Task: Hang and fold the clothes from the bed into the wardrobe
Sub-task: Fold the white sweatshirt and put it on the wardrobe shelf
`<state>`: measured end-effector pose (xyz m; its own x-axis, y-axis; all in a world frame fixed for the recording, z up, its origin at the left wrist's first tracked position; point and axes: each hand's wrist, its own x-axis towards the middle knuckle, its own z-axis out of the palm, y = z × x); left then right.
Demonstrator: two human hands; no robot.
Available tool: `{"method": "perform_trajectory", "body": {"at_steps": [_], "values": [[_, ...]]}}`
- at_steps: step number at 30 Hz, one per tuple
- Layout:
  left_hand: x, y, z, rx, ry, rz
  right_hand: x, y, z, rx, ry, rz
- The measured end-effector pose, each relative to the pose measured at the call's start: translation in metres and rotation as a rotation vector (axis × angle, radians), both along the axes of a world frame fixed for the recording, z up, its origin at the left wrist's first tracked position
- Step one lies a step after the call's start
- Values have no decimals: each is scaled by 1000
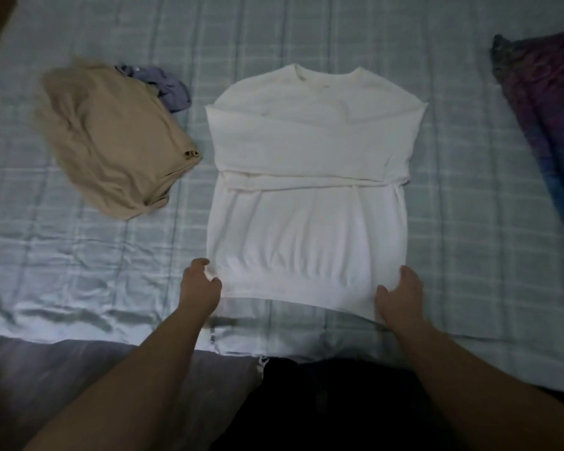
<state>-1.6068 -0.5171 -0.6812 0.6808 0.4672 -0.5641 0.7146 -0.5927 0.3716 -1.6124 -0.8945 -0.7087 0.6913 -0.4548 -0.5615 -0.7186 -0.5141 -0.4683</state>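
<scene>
Spread across a pale checked bed (469,190) in dim light, white sweater (306,177) lying flat at frame centre, sleeves crossed over the chest. Pinching the hem: left hand (200,284) at the lower-left corner, right hand (399,296) at the lower-right, fingers apparently curled under the fabric. Both forearms reaching up from the bottom edge. Lifting both corners evenly and carrying the hem toward the collar, keeping edges aligned. Crumpled beige garment (111,141) waiting upper left.

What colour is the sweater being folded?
White sweater, clearest in the head view.
</scene>
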Motion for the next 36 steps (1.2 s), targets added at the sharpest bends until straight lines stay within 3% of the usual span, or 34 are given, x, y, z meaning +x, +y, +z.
{"method": "perform_trajectory", "body": {"at_steps": [2, 5, 9, 13, 16, 19, 26, 31, 36], "values": [[0, 14, -10, -10, 10, 97, -6, 6, -6, 40, 37, -176], [1, 26, -33, -185, 67, 252, -1, 8, -9, 24, 204, -301], [2, 25, -41, -333, 133, 322, 4, 2, -12, 162, 416, -264], [-4, 32, -21, -597, 85, 500, 0, -15, -6, 193, 379, -211], [-15, 41, 4, -758, 52, 540, -15, -30, -1, 269, 202, -360], [-27, 47, 29, -846, 34, 540, -25, -15, 57, 371, 86, -457], [-70, 63, 83, -948, 121, 567, -76, -14, 130, 586, -11, -716], [-106, 68, 110, -1035, 189, 620, -111, -12, 155, 631, 12, -793], [-92, 63, 126, -1043, 115, 631, -101, -8, 176, 687, -83, -773]]}}
